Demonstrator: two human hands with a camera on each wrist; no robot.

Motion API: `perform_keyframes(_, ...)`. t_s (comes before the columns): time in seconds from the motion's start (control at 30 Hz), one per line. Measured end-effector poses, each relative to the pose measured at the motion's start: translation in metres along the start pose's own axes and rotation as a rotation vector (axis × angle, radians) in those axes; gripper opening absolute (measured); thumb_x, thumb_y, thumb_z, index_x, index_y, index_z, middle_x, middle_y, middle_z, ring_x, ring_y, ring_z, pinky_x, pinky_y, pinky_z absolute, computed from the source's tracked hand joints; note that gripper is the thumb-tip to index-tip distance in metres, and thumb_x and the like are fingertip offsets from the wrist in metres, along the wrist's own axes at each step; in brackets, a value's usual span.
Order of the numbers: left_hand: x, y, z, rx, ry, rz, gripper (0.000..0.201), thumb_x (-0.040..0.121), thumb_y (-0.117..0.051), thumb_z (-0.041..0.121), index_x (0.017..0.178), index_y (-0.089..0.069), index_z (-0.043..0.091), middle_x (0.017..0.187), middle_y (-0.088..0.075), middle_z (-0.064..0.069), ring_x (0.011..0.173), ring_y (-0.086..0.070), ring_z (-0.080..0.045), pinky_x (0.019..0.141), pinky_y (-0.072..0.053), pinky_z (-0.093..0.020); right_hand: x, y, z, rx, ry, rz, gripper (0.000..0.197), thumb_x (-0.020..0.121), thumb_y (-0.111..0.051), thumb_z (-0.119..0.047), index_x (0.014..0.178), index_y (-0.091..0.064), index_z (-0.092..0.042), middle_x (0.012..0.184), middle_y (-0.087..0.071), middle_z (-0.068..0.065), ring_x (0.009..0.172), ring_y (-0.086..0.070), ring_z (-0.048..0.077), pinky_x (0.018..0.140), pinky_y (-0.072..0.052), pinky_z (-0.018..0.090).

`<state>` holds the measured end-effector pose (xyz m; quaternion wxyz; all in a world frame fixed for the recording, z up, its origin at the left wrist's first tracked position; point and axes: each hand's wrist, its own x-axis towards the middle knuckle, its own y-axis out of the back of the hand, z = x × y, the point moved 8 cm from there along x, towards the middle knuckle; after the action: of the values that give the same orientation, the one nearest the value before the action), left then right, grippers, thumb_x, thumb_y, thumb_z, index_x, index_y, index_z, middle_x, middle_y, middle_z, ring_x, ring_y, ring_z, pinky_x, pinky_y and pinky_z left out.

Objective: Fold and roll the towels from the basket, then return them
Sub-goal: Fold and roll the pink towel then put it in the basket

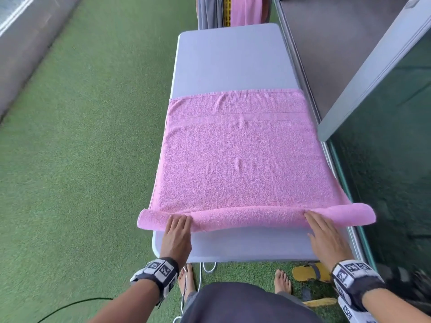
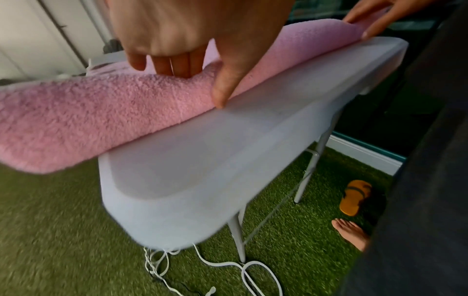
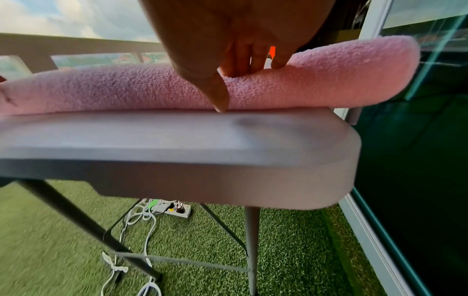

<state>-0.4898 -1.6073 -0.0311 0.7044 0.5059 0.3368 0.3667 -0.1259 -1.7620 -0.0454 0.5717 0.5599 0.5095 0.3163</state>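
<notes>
A pink towel (image 1: pixel 242 159) lies flat across the white folding table (image 1: pixel 233 59), and its near edge is rolled into a thick roll (image 1: pixel 247 216) that overhangs both table sides. My left hand (image 1: pixel 178 226) rests on the roll near its left end, fingers straight on top. My right hand (image 1: pixel 319 227) does the same near the right end. In the left wrist view the left hand (image 2: pixel 192 68) presses its fingertips into the towel (image 2: pixel 101 112), the thumb touching the table (image 2: pixel 202 160) behind the roll. The right hand (image 3: pixel 220 80) lies likewise on the towel (image 3: pixel 303 80).
A second pink towel (image 1: pixel 245 10) and a grey cloth (image 1: pixel 207 10) hang beyond the table's far end. A glass door (image 1: pixel 384 159) runs close along the right. On the green turf below lie a yellow sandal (image 1: pixel 310 272), white cables (image 1: pixel 207 266) and a power strip (image 3: pixel 177 210).
</notes>
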Motion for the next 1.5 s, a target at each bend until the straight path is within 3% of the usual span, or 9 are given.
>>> perform_keyframes(0.23, 0.017, 0.012, 0.007, 0.057, -0.029, -0.072, 0.038, 0.054, -0.062, -0.015, 0.085, -0.065, 0.007, 0.077, -0.067, -0.005, 0.07, -0.062, -0.021, 0.067, -0.058, -0.034, 0.017, 0.022, -0.004, 0.054, -0.009, 0.06, 0.049, 0.074, -0.073, -0.004, 0.12, -0.064, -0.017, 0.114, -0.067, -0.003, 0.106, -0.061, 0.018, 0.098, -0.045, 0.038)
perform_keyframes(0.5, -0.019, -0.003, 0.0, -0.01, -0.028, -0.189, 0.035, 0.071, -0.054, -0.014, 0.093, -0.066, 0.011, 0.086, -0.068, -0.001, 0.079, -0.06, -0.016, 0.079, -0.054, -0.03, -0.027, 0.003, 0.003, -0.049, 0.045, -0.103, 0.057, 0.056, -0.087, -0.021, 0.11, -0.068, -0.026, 0.104, -0.067, -0.014, 0.094, -0.062, 0.01, 0.084, -0.049, 0.036)
perform_keyframes(0.7, 0.001, 0.0, -0.006, -0.093, -0.03, -0.225, 0.035, 0.093, -0.035, -0.005, 0.109, -0.059, 0.014, 0.106, -0.063, 0.0, 0.092, -0.054, -0.011, 0.088, -0.047, -0.022, -0.009, 0.014, 0.006, -0.12, 0.018, -0.248, 0.041, 0.09, -0.051, -0.03, 0.128, -0.051, -0.043, 0.123, -0.056, -0.023, 0.114, -0.047, 0.004, 0.1, -0.03, 0.035)
perform_keyframes(0.8, 0.022, 0.006, -0.006, -0.079, -0.002, -0.194, 0.023, 0.095, -0.045, 0.002, 0.108, -0.06, 0.013, 0.104, -0.062, -0.001, 0.087, -0.048, -0.01, 0.086, -0.047, -0.024, 0.018, 0.019, 0.012, 0.006, -0.054, -0.35, 0.028, 0.091, -0.051, -0.025, 0.108, -0.059, -0.045, 0.117, -0.062, -0.013, 0.112, -0.054, 0.012, 0.1, -0.034, 0.04)
perform_keyframes(0.93, 0.028, 0.019, 0.002, -0.029, -0.03, -0.014, 0.029, 0.067, -0.072, -0.009, 0.083, -0.057, 0.011, 0.079, -0.056, -0.001, 0.069, -0.044, -0.012, 0.066, -0.044, -0.025, 0.037, 0.032, 0.016, 0.078, -0.146, -0.08, 0.024, 0.078, -0.071, -0.017, 0.096, -0.056, -0.025, 0.101, -0.054, -0.003, 0.096, -0.053, 0.02, 0.084, -0.042, 0.035)
perform_keyframes(1.03, 0.017, 0.014, 0.005, -0.067, -0.001, 0.054, 0.03, 0.07, -0.055, -0.014, 0.081, -0.047, 0.013, 0.075, -0.049, 0.0, 0.065, -0.038, -0.014, 0.059, -0.048, -0.029, 0.026, 0.033, -0.002, 0.032, -0.064, 0.061, 0.04, 0.072, -0.068, 0.0, 0.068, -0.038, -0.027, 0.077, -0.047, -0.008, 0.074, -0.044, 0.017, 0.068, -0.032, 0.029)
perform_keyframes(1.17, -0.014, 0.001, 0.008, -0.031, 0.011, 0.063, 0.028, 0.08, -0.048, 0.005, 0.107, -0.048, 0.009, 0.102, -0.055, -0.01, 0.091, -0.046, -0.024, 0.083, -0.053, -0.045, 0.001, 0.022, -0.008, -0.031, -0.037, 0.107, 0.04, 0.064, -0.072, -0.005, 0.096, -0.055, -0.021, 0.103, -0.06, -0.001, 0.091, -0.052, 0.019, 0.081, -0.046, 0.036)
perform_keyframes(1.27, -0.017, -0.011, 0.0, 0.0, -0.027, 0.008, 0.058, 0.07, -0.076, 0.006, 0.123, -0.053, 0.003, 0.121, -0.06, -0.016, 0.112, -0.056, -0.032, 0.099, -0.043, -0.047, -0.004, 0.008, 0.002, -0.057, -0.005, 0.07, 0.068, 0.066, -0.077, -0.017, 0.13, -0.055, -0.01, 0.134, -0.056, 0.008, 0.125, -0.04, 0.021, 0.108, -0.023, 0.037)
perform_keyframes(1.5, 0.005, 0.001, 0.003, 0.025, -0.13, -0.018, 0.05, 0.063, -0.085, 0.008, 0.108, -0.063, 0.006, 0.103, -0.069, -0.007, 0.095, -0.066, -0.021, 0.094, -0.047, -0.035, 0.01, 0.02, 0.0, 0.146, -0.079, 0.021, 0.056, 0.077, -0.068, -0.003, 0.13, -0.057, -0.015, 0.136, -0.056, 0.003, 0.127, -0.049, 0.023, 0.112, -0.028, 0.037)
